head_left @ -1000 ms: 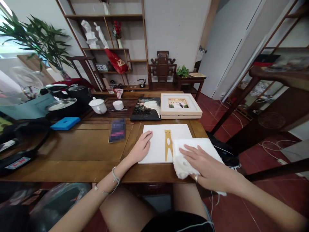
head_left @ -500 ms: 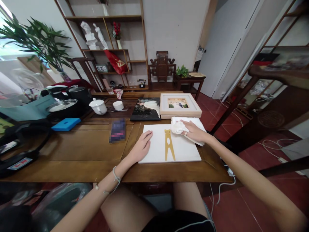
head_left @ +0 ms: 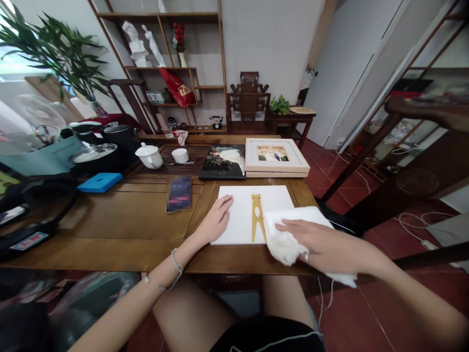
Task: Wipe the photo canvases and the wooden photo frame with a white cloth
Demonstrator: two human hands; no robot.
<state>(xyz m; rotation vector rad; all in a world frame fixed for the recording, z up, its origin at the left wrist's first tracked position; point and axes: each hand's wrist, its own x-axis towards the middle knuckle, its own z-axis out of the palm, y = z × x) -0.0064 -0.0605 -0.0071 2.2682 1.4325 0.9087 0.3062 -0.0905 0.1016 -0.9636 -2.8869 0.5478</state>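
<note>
My left forearm slants up from the lower left of the frame to my left hand [head_left: 215, 222], set palm down, fingers extended and close together. It grips nothing, resting flat on the left edge of a thin, rectangular white board [head_left: 240, 210] just below centre. My right forearm enters from the lower right; my right hand [head_left: 326, 247] lies palm down over a bunched, soft white cloth [head_left: 281, 237], right of centre. How tightly its fingers close, I cannot tell. The cloth partly covers the board and a flat, gold-coloured, two-legged piece [head_left: 255, 217] upon it.
</note>
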